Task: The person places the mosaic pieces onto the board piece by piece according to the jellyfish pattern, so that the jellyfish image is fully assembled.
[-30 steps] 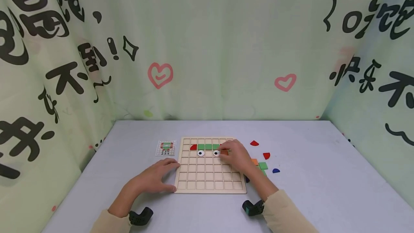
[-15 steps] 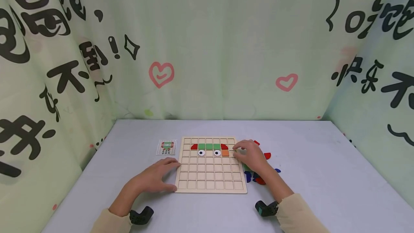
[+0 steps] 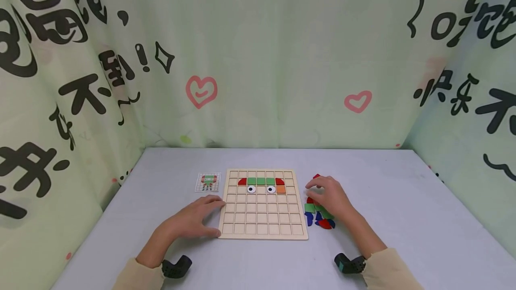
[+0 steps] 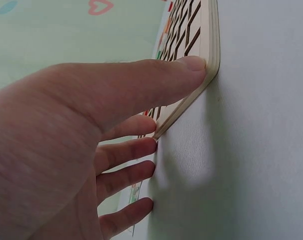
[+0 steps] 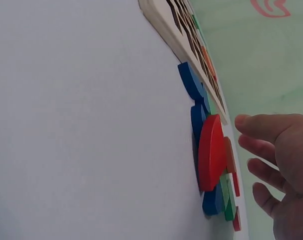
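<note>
A wooden grid board (image 3: 261, 218) lies flat on the table. Red quarter-round pieces end a row of green squares (image 3: 261, 181) near its top; two eye pieces (image 3: 251, 189) and an orange square (image 3: 280, 189) sit in the row below. My left hand (image 3: 197, 219) touches the board's left side, thumb tip on the near left corner, the other fingers extended by the edge. Beyond the board's right side, my right hand (image 3: 331, 197) hovers over loose pieces, fingers slightly bent and apart. Nothing shows between its thumb and fingers in the right wrist view.
Several loose blue, green, orange and red pieces lie right of the board, among them a red curved piece (image 5: 212, 152) and a blue one (image 5: 191, 81). A small picture card (image 3: 208, 182) with a robot-like figure lies left of the board. Printed curtains surround the table.
My right hand has left the orange square on the board and moved right, over the loose pieces. The upper right of the board is now uncovered. My left hand keeps its place.
</note>
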Available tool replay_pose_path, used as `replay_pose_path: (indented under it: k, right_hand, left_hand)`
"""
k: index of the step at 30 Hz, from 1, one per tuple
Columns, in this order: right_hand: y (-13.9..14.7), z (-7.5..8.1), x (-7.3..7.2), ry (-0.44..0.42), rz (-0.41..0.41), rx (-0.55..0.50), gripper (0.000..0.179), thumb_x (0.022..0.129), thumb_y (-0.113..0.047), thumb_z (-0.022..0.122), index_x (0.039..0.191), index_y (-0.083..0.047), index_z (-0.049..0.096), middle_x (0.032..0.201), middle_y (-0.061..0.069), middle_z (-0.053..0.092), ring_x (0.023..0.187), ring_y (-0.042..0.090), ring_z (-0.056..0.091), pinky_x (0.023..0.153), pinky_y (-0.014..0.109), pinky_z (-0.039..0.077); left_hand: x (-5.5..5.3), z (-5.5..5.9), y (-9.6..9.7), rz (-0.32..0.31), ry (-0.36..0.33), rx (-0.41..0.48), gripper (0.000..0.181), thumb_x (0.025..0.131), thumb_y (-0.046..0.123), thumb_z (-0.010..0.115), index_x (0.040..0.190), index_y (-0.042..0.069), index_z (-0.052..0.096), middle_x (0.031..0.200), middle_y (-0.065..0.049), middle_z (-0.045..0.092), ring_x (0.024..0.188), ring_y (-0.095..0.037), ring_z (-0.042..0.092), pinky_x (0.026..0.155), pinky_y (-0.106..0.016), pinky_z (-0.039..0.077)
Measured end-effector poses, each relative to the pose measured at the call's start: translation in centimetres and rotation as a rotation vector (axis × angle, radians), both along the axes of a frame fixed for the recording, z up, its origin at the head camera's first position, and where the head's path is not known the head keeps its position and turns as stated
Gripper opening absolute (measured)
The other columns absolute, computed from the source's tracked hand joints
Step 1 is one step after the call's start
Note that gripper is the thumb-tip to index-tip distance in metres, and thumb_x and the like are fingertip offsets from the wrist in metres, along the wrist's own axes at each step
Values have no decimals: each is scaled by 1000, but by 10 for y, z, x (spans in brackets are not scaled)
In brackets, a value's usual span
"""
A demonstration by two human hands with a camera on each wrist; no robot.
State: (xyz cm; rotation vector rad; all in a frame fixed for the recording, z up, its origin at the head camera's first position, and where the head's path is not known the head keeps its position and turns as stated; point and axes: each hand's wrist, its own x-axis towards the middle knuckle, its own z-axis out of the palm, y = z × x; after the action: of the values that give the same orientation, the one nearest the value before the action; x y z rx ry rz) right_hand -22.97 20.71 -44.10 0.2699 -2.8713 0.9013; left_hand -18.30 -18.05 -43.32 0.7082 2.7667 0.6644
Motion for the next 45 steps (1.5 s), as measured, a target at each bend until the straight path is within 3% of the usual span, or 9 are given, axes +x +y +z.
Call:
replay_pose_path:
  k: [15, 22, 35, 45]
  right_hand:
    - [34, -1, 8, -90, 67, 31, 21, 82, -26, 77, 101, -18, 75, 103, 2, 70, 97, 20, 56, 81, 37, 54]
    - [37, -6, 8, -70, 87, 28, 17, 83, -20, 76, 99, -19, 75, 103, 3, 71, 97, 20, 59, 81, 38, 56]
    - [30, -2, 6, 5, 92, -6, 14, 83, -19, 76, 97, -19, 75, 90, -2, 68, 82, 17, 50, 65, 23, 43]
    - [6, -3, 0, -16, 121, -29, 11, 84, -20, 75, 96, -20, 76, 97, -2, 71, 95, 19, 57, 77, 31, 50]
  left_hand:
    - [0, 0, 1, 10, -10, -6, 73, 77, 37, 80, 139, 13, 51, 147, -10, 44, 138, -34, 38, 110, -55, 36]
    - [0, -1, 0, 9, -12, 5, 72, 78, 36, 79, 139, 13, 51, 147, -10, 44, 138, -34, 38, 111, -55, 35]
    - [-2, -4, 0, 5, -8, 2, 73, 77, 39, 79, 139, 14, 51, 147, -10, 43, 138, -34, 38, 110, -55, 36]
    - [-1, -3, 0, 17, -19, 2, 73, 76, 39, 80, 139, 14, 51, 148, -10, 43, 139, -34, 37, 110, -56, 35]
